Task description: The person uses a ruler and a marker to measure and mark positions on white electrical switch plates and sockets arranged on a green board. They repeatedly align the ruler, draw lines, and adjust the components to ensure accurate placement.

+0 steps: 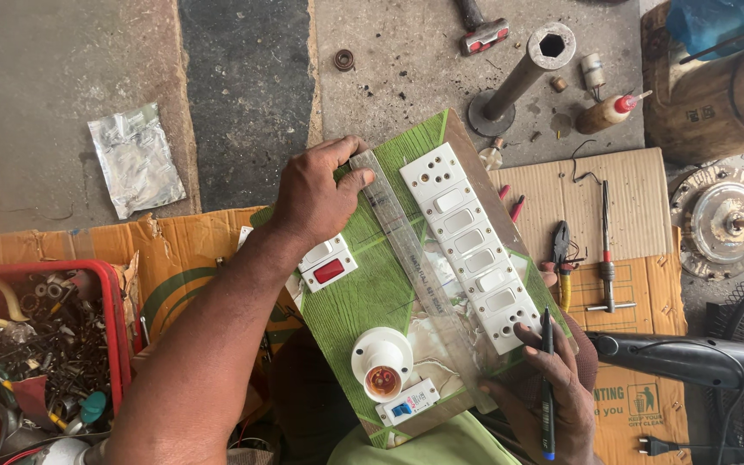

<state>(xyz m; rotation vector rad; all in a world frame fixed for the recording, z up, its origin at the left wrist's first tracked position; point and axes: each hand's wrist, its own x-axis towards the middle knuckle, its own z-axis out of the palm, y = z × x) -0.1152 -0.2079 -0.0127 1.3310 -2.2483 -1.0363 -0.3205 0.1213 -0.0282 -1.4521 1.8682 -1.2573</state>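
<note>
A green wood-grain board point(372, 297) rests tilted on my lap. Mounted on it are a long white switch-and-socket strip point(471, 245), a white switch with a red rocker point(327, 263), a white bulb holder point(381, 362) and a small white breaker with a blue lever point(408, 402). A clear plastic ruler point(415, 267) lies lengthwise along the board beside the strip. My left hand point(316, 194) presses the ruler's far end against the board's upper edge. My right hand point(553, 387) grips a dark pen point(548, 387) at the board's near right corner, by the strip's end.
A red tray of screws and scrap point(36, 344) sits at left. Pliers point(561, 258) and a T-handle tool point(606, 250) lie on cardboard at right. A metal pipe stand point(514, 82), a glue bottle point(609, 112), a motor point(721, 224), a fan and a foil packet point(135, 159) surround.
</note>
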